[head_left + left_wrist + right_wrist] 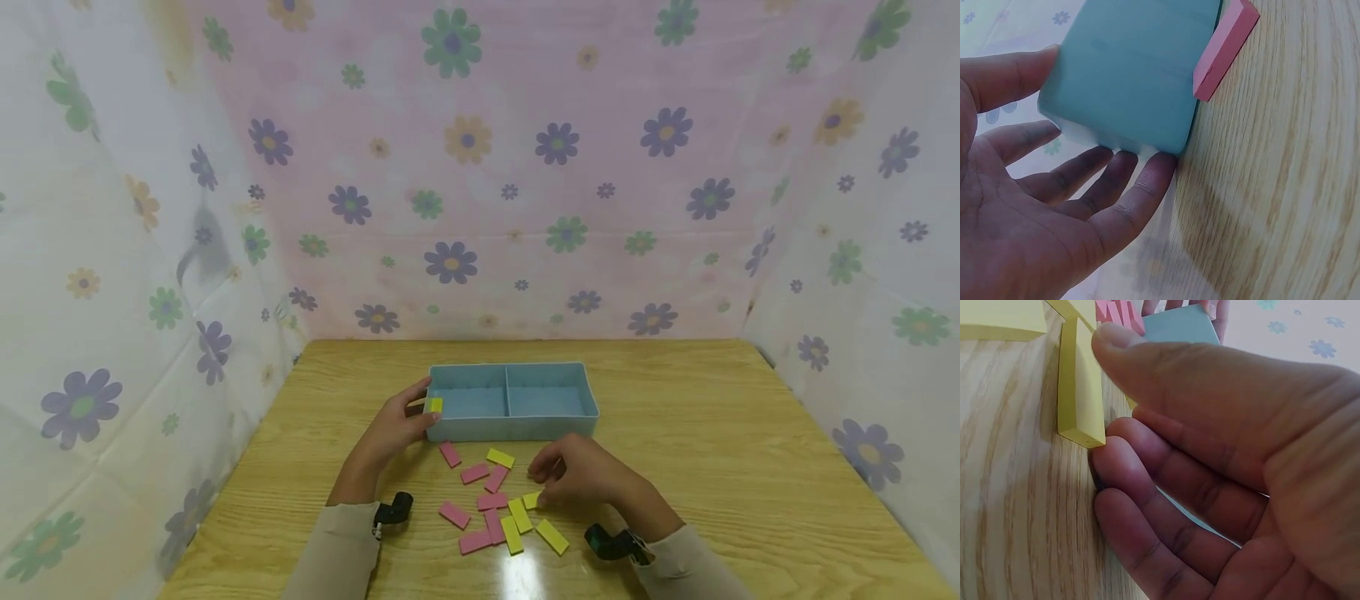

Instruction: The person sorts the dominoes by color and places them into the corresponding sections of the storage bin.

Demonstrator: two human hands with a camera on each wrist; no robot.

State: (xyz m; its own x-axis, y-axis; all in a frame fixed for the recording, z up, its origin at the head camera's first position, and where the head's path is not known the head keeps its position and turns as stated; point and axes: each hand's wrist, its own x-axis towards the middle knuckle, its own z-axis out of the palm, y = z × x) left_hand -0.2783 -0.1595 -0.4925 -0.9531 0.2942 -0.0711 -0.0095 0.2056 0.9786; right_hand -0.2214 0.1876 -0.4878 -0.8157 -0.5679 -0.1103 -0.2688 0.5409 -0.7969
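Observation:
My left hand (393,423) grips the left end of a light blue two-compartment box (517,428). In the left wrist view, its thumb is at one corner and its fingertips press the end wall (1129,81). A yellow block (436,405) shows in the left compartment's front corner. My right hand (588,473) is low over the table, in front of the box, fingers loosely curved. Its thumb tip and fingertips are right at a flat yellow block (1079,387) lying on the wood.
Several pink blocks (475,473) and yellow blocks (552,537) lie scattered in front of the box, some touching. The wooden table (675,400) meets flowered cloth (510,225) at the back and sides. The box's right compartment (546,400) shows its bare floor.

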